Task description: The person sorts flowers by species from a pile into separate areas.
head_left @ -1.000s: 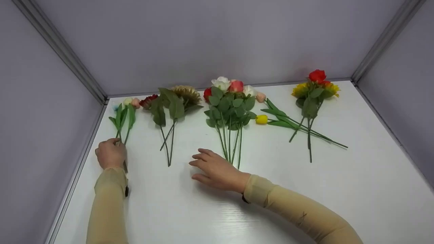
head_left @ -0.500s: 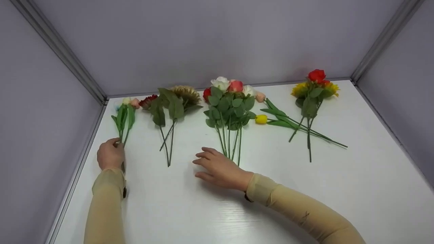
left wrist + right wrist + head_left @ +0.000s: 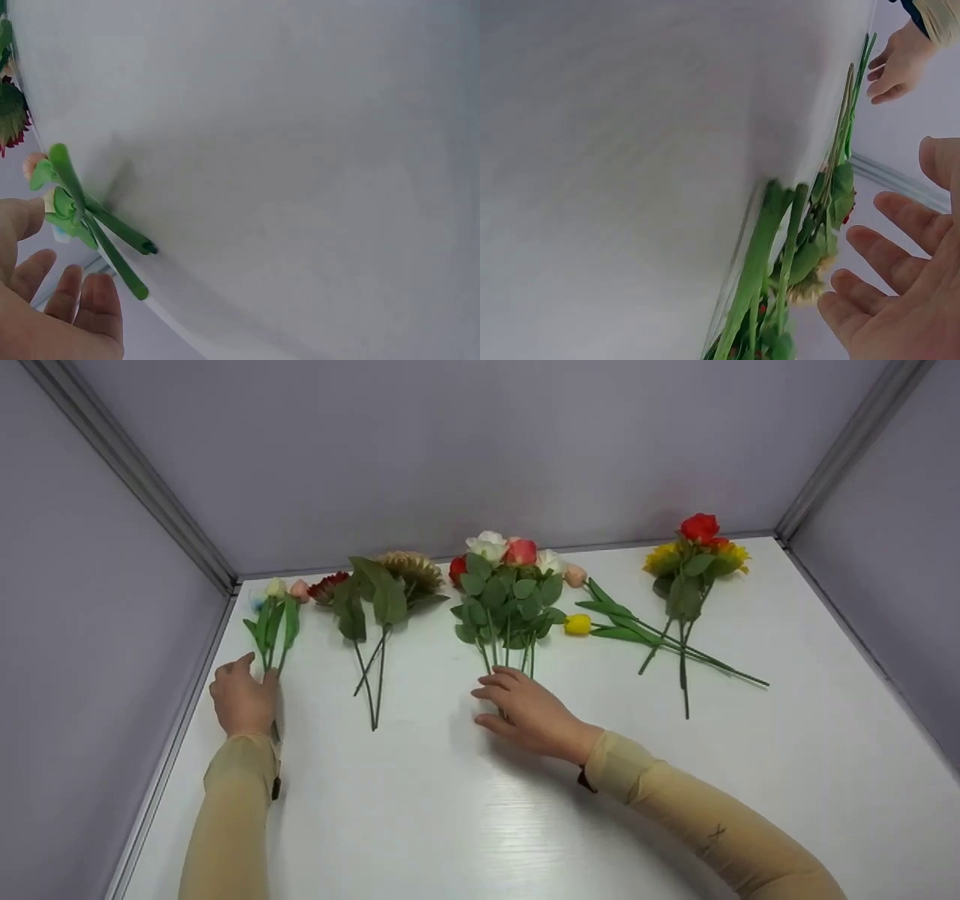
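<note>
At the far left of the head view, my left hand (image 3: pixel 244 697) lies beside the stems of a small bunch of tulips (image 3: pixel 274 622) with pale, peach and bluish heads. The left wrist view shows its fingers (image 3: pixel 69 292) spread apart, with the green tulip stems (image 3: pixel 112 221) outside them. My right hand (image 3: pixel 532 716) hovers over the lower stems of a bunch of roses (image 3: pixel 506 592) in white, pink and red, hiding the stem ends. Its fingers (image 3: pixel 889 259) are extended and hold nothing in the right wrist view, beside the rose stems (image 3: pixel 761 247).
Between the hands lie dark red and tan flowers (image 3: pixel 386 592) with crossed stems. To the right are a yellow tulip (image 3: pixel 578 624) and a peach tulip (image 3: pixel 576 576), their stems crossing those of a red rose (image 3: pixel 700 529) and yellow sunflowers (image 3: pixel 664 560). Grey walls (image 3: pixel 480 450) enclose the white table (image 3: pixel 420 825).
My left hand has let go of the tulip stems and its fingers have spread. My right hand has moved right and farther up, over the rose stems.
</note>
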Demonstrator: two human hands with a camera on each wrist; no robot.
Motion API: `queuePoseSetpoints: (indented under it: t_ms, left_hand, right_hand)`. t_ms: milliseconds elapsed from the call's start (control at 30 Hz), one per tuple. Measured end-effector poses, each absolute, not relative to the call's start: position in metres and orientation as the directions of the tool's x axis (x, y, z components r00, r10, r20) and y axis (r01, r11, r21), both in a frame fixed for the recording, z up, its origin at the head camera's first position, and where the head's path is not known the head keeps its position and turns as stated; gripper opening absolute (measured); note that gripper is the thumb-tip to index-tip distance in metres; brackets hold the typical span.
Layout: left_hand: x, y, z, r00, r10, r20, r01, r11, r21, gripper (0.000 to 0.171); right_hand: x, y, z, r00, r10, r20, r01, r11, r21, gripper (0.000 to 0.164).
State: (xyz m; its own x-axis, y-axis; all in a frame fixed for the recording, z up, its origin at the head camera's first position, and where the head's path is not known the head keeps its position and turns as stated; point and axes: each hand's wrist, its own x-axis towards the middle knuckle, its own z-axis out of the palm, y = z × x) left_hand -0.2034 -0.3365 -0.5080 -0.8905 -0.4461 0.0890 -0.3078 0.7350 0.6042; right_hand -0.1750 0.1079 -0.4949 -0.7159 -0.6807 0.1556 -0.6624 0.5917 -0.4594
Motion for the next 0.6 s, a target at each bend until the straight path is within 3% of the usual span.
queuePoseSetpoints:
  t_ms: [133, 333, 467, 600]
  left_hand:
    - [-0.213, -0.312, -0.498, -0.924, -0.329, 0.194, -0.171, 0.810, 0.561, 0.056]
    - [-0.218, -0.241, -0.483, -0.971, 0.009, 0.240, 0.125, 0.872, 0.474, 0.065]
    - [-0.209, -0.179, -0.474, -0.932, 0.276, 0.235, 0.347, 0.867, 0.357, 0.066]
    - [-0.188, -0.115, -0.470, -0.835, 0.523, 0.171, 0.550, 0.800, 0.240, 0.068]
  right_hand:
    - [-0.191, 0.148, -0.492, -0.779, -0.596, 0.192, -0.608, 0.646, -0.461, 0.039]
    - [-0.219, 0.227, -0.486, -0.909, -0.350, 0.227, -0.417, 0.767, -0.488, 0.026]
    - [-0.233, 0.286, -0.483, -0.962, -0.209, 0.177, -0.270, 0.837, -0.476, 0.025]
    - [-0.237, 0.337, -0.480, -0.976, -0.150, 0.157, -0.205, 0.872, -0.444, 0.026]
